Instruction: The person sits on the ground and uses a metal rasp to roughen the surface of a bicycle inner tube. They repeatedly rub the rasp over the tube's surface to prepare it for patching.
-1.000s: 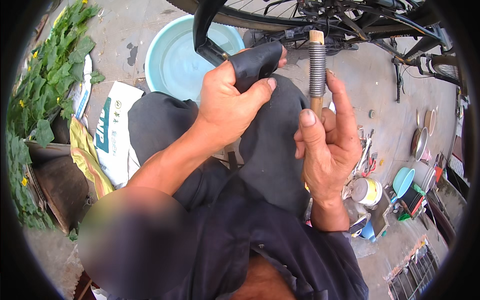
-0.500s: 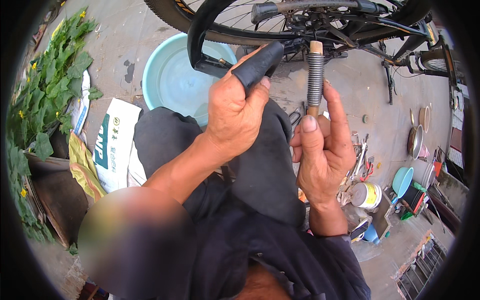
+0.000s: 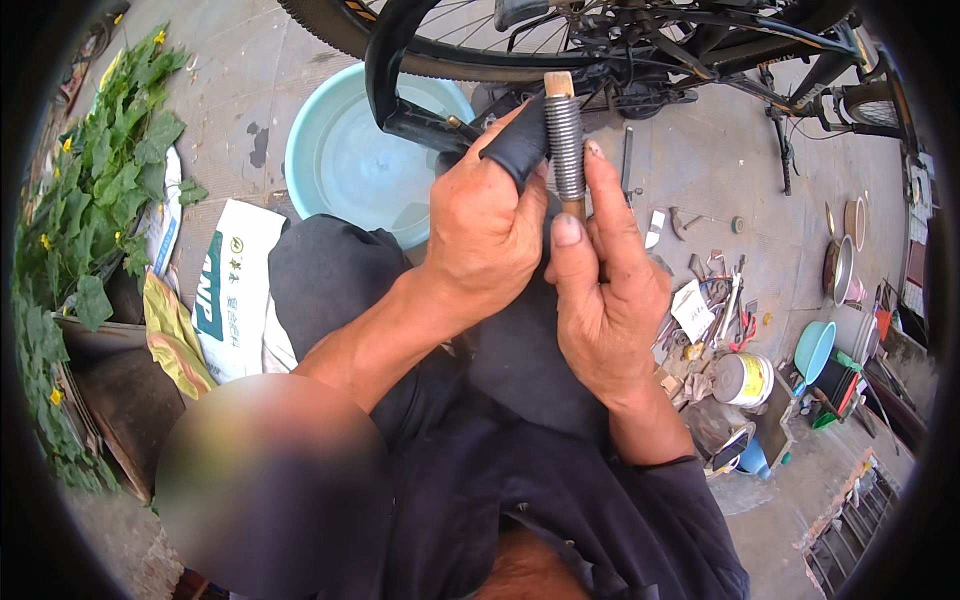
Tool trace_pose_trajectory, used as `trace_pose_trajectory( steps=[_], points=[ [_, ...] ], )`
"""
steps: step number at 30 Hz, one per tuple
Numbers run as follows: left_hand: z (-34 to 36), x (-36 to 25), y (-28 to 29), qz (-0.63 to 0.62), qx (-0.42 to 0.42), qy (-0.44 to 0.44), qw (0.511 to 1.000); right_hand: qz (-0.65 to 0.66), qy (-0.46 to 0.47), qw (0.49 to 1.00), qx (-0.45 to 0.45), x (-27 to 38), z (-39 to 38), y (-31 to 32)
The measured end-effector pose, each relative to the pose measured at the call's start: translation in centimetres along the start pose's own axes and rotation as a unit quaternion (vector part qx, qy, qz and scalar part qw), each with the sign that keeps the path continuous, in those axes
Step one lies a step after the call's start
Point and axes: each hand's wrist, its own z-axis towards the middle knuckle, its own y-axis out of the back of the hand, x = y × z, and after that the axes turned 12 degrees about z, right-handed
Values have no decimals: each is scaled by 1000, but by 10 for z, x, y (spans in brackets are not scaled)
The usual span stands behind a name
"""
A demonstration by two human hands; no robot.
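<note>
The left hand (image 3: 488, 228) grips a black rubber tube (image 3: 515, 150). The right hand's (image 3: 612, 305) fingers pinch a coil-wrapped rod (image 3: 566, 150), long axis forward, just right of the tube.

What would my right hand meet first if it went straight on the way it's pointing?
Probably the black metal bicycle, beyond the tip of the silver-coiled wooden stick your right hand holds; depth is unclear, and the black rubber tube lies beside the line.

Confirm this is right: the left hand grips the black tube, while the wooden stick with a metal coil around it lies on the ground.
Not on the ground: the head view shows the wooden stick, metal coil around it, held in the right hand. The left hand grips the black tube.
</note>
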Motion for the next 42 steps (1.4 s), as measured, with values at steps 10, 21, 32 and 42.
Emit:
trace_pose_trajectory(
  steps=[10,21,32,42],
  points=[
    [3,1,4,-22,26,12,999,-26,16,999,9,7,5,0],
    [3,2,0,-55,3,32,998,-74,71,995,12,4,6,3],
    [4,-1,-1,-114,-24,58,991,2,8,998,-70,-10,12,21],
    [3,7,-1,-102,-15,41,994,-12,56,998,21,-5,14,4]
  ],
)
